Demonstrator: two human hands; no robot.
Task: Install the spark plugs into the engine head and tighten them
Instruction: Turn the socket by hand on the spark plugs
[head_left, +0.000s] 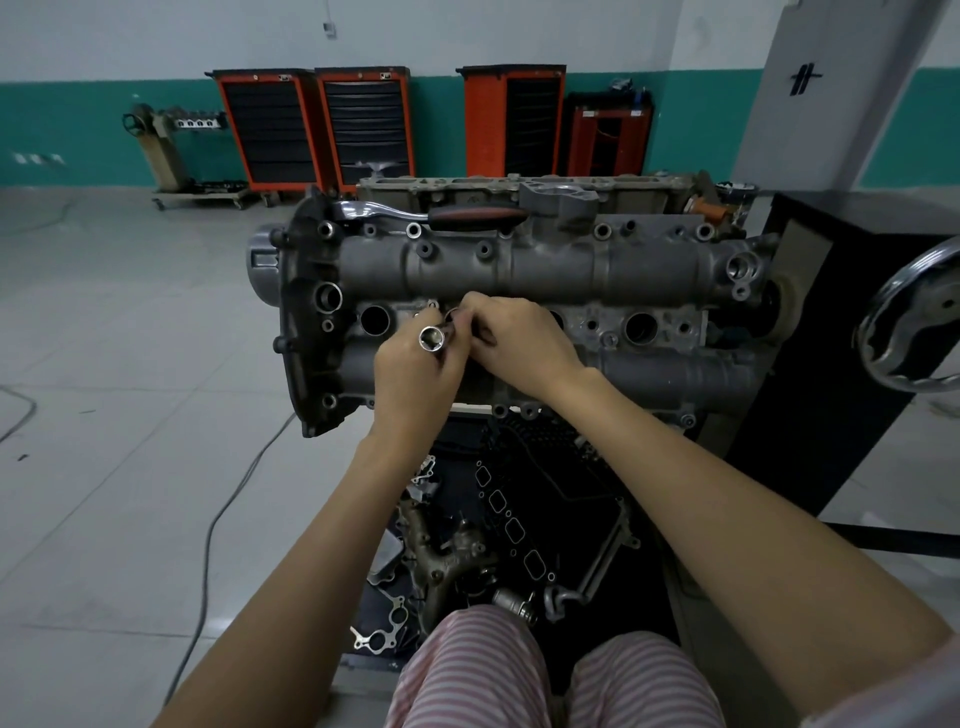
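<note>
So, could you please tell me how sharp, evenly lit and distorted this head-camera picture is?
Head view: soft, even light, no hard shadows; mild glare on the socket in the left hand and on the ratchet; wide-angle bending stretches the forearms and floor edges; the tool cabinets look slightly soft.

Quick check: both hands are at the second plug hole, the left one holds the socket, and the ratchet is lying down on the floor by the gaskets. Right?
Not quite. The head view shows the ratchet lying on top of the engine head, along its far edge, not on the floor. The rest stands: the left hand holds the socket, and the right hand meets it at the second plug hole.
</note>
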